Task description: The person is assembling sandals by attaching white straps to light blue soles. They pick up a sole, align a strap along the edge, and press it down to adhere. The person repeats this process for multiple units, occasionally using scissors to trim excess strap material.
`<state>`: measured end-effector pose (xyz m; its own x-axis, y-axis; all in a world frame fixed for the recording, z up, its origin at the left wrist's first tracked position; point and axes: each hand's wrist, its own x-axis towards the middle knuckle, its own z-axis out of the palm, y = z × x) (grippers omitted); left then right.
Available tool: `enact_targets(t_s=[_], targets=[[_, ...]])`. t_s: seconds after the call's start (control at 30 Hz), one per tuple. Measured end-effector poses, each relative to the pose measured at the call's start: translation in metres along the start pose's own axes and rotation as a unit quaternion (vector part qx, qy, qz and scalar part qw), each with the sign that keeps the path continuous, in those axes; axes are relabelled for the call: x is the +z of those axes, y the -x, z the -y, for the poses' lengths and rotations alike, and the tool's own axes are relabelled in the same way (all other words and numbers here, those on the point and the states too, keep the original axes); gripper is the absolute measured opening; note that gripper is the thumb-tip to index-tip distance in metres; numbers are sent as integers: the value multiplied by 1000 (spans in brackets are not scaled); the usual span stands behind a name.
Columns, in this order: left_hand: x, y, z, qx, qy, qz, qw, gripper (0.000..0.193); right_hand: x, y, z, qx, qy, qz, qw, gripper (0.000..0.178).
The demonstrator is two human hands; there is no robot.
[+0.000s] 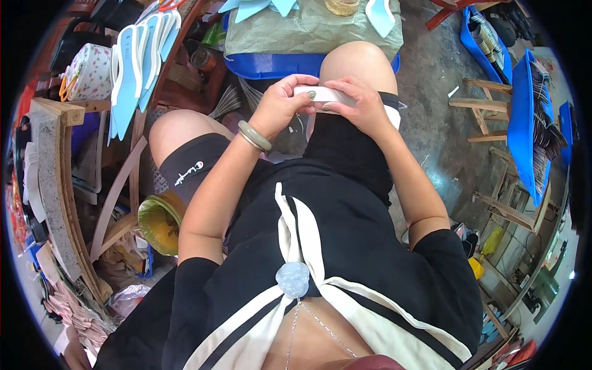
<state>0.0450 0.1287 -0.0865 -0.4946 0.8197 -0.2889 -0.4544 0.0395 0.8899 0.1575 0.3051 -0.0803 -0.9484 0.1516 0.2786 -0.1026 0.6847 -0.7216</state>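
Observation:
Both my hands meet above my lap and hold a white, narrow piece with a rounded edge between them; its exact kind does not show. My left hand pinches its left end, thumb on top and a bangle at the wrist. My right hand grips the other end, with its thumb below and fingers over the top. Just beyond lies a grey-green cloth-like cover over a blue tray. On that cover are light blue pointed insole-like pieces and one white-edged blue piece.
Several white-edged blue insole-like pieces hang over a bench edge at the left. A flowered container and a yellow-green bag are near it. On the right, blue trays of stacked dark pieces rest on wooden stands.

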Motion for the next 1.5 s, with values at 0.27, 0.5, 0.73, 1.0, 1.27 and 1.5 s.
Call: enact_targets(t_s=[0.27, 0.5, 0.73, 1.0, 1.27, 1.5], targets=[[2, -1, -4, -15, -5, -18, 1000, 24, 0, -1, -2, 3, -74, -11, 997, 32], [4, 3, -7, -2, -1, -20, 1000, 24, -4, 0, -5, 34, -100, 9, 994, 31], [2, 6, -10, 26, -3, -19, 999, 27, -6, -3, -1, 56, -107, 35, 992, 29], [-3, 9, -17, -38, 166, -1, 985, 30, -5, -1, -1, 41, -120, 12, 992, 29], [-2, 7, -9, -4, 112, -29, 993, 28, -5, 1, -5, 51, -178, 8, 983, 22], [-7, -9, 21, -51, -61, -72, 994, 25, -29, 11, -28, 162, -408, -126, 889, 3]])
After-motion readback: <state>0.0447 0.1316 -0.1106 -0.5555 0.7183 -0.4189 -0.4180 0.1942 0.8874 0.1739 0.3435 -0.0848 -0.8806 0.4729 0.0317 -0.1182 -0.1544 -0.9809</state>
